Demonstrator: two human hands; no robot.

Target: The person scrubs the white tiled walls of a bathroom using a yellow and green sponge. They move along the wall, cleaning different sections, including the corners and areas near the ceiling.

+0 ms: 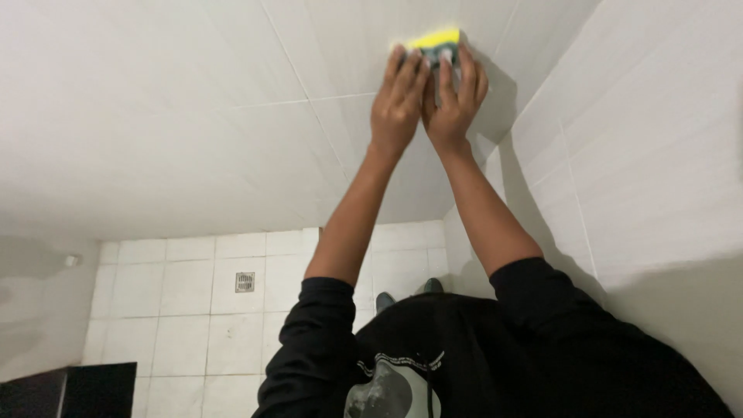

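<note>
A yellow sponge with a dark green scouring side (pixel 437 42) is pressed flat against a white tiled wall (pixel 193 101), high up near the corner. My left hand (pixel 396 101) and my right hand (pixel 453 97) lie side by side on it, fingers stretched over its lower edge, so most of the sponge is hidden. Both arms reach up in black sleeves pushed back to the elbows.
A second tiled wall (pixel 650 147) meets the first at a corner on the right. Below lies a white tiled floor with a small square drain (pixel 244 282). A dark object (pixel 70 389) stands at the bottom left. My feet (pixel 385 300) show near the wall.
</note>
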